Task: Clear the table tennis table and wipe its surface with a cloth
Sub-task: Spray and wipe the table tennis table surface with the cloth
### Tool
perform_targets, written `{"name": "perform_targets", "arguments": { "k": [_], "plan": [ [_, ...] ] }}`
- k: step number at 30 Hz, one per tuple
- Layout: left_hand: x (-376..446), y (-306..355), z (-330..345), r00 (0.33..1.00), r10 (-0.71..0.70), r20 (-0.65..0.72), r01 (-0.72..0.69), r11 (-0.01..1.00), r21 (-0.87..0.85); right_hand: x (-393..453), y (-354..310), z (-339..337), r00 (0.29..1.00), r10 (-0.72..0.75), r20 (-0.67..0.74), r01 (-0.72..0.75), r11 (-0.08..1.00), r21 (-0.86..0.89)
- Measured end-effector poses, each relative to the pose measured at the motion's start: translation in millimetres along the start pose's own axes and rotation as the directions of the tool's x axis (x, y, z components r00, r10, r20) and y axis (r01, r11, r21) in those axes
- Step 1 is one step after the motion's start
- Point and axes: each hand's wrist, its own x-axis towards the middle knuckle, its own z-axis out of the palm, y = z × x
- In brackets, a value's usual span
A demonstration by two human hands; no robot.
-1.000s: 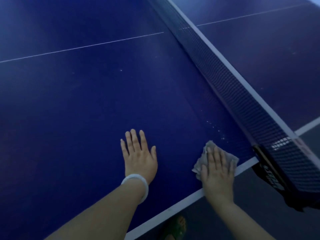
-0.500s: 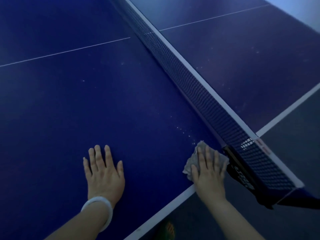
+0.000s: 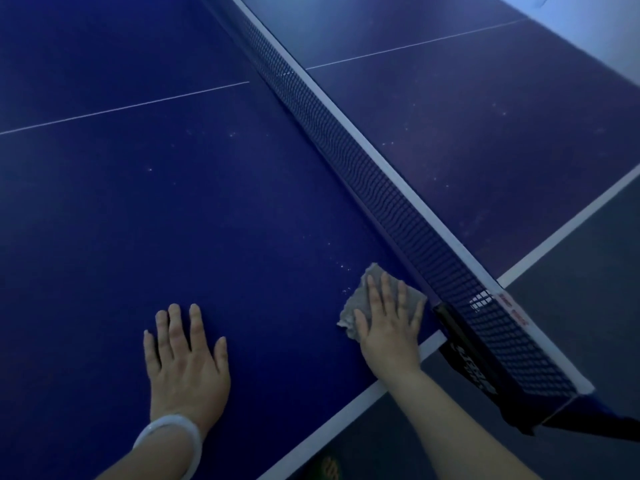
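Observation:
The blue table tennis table [image 3: 173, 220] fills the view. A grey cloth [image 3: 360, 292] lies flat on it near the corner where the net meets the side edge. My right hand [image 3: 388, 327] presses on the cloth with straight, spread fingers. My left hand [image 3: 185, 362], a white bangle on its wrist, rests flat on the bare table surface to the left. Small white specks dot the surface just beyond the cloth.
The dark net [image 3: 374, 174] with a white top band runs diagonally from top centre to lower right, ending at a black clamp post [image 3: 474, 362]. A white side line [image 3: 346, 410] marks the near table edge, with grey floor [image 3: 588, 271] beyond it.
My right hand has slid the cloth slightly further onto the table along the net. My left hand stays flat on the surface; the view has shifted.

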Motion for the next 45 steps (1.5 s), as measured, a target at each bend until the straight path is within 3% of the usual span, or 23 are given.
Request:
{"name": "perform_targets", "arguments": {
  "k": [8,10,14,16,21,24,26,29,32,34,36,38,40,41,43,45],
  "plan": [
    [1.6,-1.0,1.5,1.000,0.002,-0.010,-0.002,1.000,0.020,43.4,2.5,-15.5,0.982,0.183,0.054,-0.186,0.980,0.073],
    [1.6,-0.7,1.9,1.000,0.000,-0.005,0.000,1.000,0.018,42.6,-6.5,-15.4,0.994,0.097,0.056,-0.100,0.993,0.062],
    [1.9,-0.6,2.0,1.000,0.000,-0.012,0.001,1.000,0.021,4.3,-7.8,-2.2,0.965,-0.263,0.015,0.264,0.964,-0.037],
    [1.4,-0.9,1.7,1.000,0.004,-0.006,-0.004,1.000,0.021,-8.0,6.8,1.5,0.949,-0.315,0.024,0.315,0.948,-0.031],
    [1.0,-0.2,0.5,1.000,0.002,-0.003,-0.002,0.999,0.042,22.9,30.0,-6.6,0.999,-0.050,0.019,0.049,0.999,0.023],
    [1.4,-0.9,1.5,1.000,0.000,-0.001,0.000,0.999,0.052,62.3,5.0,-14.4,0.996,0.088,0.017,-0.089,0.990,0.109],
    [1.6,-0.8,2.1,1.000,-0.006,0.001,0.006,0.998,0.057,87.3,-21.3,-18.4,0.995,0.097,0.037,-0.101,0.989,0.112],
    [3.2,-1.4,2.6,1.000,-0.009,-0.004,0.009,0.998,0.059,106.6,-68.2,-19.5,0.993,-0.102,0.064,0.097,0.993,0.070],
    [3.2,-1.7,3.9,1.000,-0.004,-0.008,0.005,0.998,0.067,103.3,-91.4,-14.3,0.908,-0.406,0.100,0.406,0.914,0.025],
    [3.3,-2.9,5.5,1.000,-0.006,-0.009,0.006,0.998,0.065,105.7,-75.6,-14.5,0.853,-0.505,0.132,0.510,0.860,-0.004],
    [3.1,-4.4,7.2,1.000,-0.001,-0.014,0.002,0.998,0.061,111.4,-43.8,-18.6,0.892,-0.433,0.130,0.434,0.901,0.024],
    [2.9,-5.1,8.6,1.000,-0.001,-0.017,0.002,0.998,0.061,112.2,-13.4,-22.7,0.979,-0.186,0.078,0.180,0.981,0.072],
    [3.2,-5.1,9.1,1.000,-0.002,-0.016,0.003,0.999,0.053,101.4,-6.5,-21.2,1.000,0.001,0.021,-0.002,0.998,0.068],
    [3.4,-4.8,8.7,1.000,-0.002,-0.016,0.003,0.999,0.049,92.4,-14.7,-17.6,1.000,0.017,0.001,-0.017,0.998,0.055],
    [3.5,-4.5,7.6,1.000,-0.004,-0.017,0.005,0.999,0.049,69.0,-44.2,-7.9,0.993,-0.113,-0.019,0.114,0.991,0.072],
    [2.8,-4.0,6.5,1.000,-0.006,-0.008,0.006,0.998,0.062,42.6,-71.1,0.9,0.918,-0.397,0.021,0.396,0.917,0.037]
  ]
}}
